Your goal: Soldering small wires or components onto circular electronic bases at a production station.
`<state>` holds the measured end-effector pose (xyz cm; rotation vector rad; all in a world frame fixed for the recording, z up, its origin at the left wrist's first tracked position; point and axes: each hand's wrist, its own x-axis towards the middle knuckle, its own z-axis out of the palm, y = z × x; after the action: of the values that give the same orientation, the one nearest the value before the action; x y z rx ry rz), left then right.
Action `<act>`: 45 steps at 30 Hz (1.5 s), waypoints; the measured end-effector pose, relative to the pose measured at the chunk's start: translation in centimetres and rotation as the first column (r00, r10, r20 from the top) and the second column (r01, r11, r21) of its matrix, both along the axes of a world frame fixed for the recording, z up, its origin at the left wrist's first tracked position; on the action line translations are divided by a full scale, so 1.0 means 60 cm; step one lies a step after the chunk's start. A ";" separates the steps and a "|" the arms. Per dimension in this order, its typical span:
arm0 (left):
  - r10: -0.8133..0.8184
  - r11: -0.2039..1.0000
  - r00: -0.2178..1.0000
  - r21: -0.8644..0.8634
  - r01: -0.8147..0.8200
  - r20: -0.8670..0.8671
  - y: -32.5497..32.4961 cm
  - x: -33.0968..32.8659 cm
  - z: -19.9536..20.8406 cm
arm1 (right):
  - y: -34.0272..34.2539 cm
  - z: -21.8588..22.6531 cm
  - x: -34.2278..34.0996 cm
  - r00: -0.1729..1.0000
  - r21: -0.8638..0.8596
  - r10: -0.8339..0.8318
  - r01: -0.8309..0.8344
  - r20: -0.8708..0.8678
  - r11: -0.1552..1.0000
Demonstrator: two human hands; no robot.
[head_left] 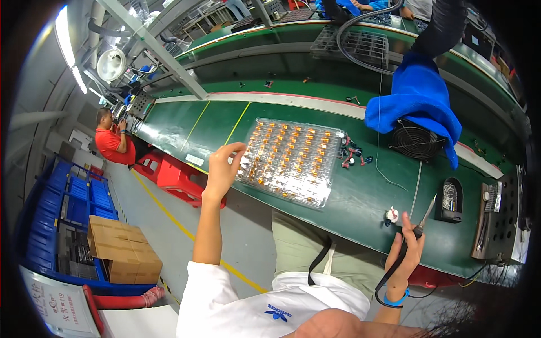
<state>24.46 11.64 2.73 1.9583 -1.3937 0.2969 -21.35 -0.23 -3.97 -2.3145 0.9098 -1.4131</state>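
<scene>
My left hand (pixel 225 166) is at the left edge of a clear plastic tray (pixel 324 197). Its thumb and fingers are pinched together; whatever may be between them is too small to make out. Rows of small orange parts (pixel 280 147) lie in the tray. At the bench's front edge on the right, my right hand (pixel 408 248) grips a soldering iron (pixel 424 219), its tip pointing up and away. Just left of the iron sits a small white round piece (pixel 392 214) with dark bits by it. Small dark and red wired parts (pixel 352 153) lie beside the tray's right edge.
A black fan (pixel 417 139) under a blue cloth hood (pixel 417 93) stands at the back right. A thin wire (pixel 380 124) hangs down to the green bench (pixel 372 188). On the right are a black holder (pixel 449 205) and a perforated metal box (pixel 510 214). Farther left sits a person in red (pixel 110 141).
</scene>
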 end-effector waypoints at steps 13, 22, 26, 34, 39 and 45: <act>0.097 0.992 0.986 0.098 -0.083 -0.137 0.053 -0.005 0.008 | 0.004 -0.002 -0.002 1.000 0.016 -0.002 0.002 0.005 1.000; 0.037 0.999 0.999 0.041 -0.036 -0.016 0.043 -0.047 0.023 | -0.001 -0.001 -0.004 0.998 0.056 0.061 -0.063 0.033 0.996; -0.386 0.922 0.766 -0.206 0.327 -0.514 -0.043 -0.119 0.022 | 0.000 0.010 -0.009 0.997 0.012 0.030 -0.031 0.065 0.999; -0.560 0.682 0.119 -0.375 0.628 -0.820 -0.196 -0.333 -0.021 | 0.010 0.017 -0.033 0.993 0.025 0.034 -0.037 0.110 0.999; -0.569 0.661 0.124 -0.362 0.657 -0.813 -0.227 -0.392 -0.040 | 0.035 0.011 -0.066 0.991 0.056 0.046 -0.053 0.126 0.997; -0.605 0.666 0.322 -0.241 0.706 -0.729 -0.224 -0.405 -0.051 | 0.042 0.013 -0.080 0.984 0.007 0.081 -0.084 0.158 0.996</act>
<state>0.14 -1.83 -0.34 1.1190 -1.4477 -0.9602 -26.16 2.28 -3.19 -2.1682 0.7665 -1.5244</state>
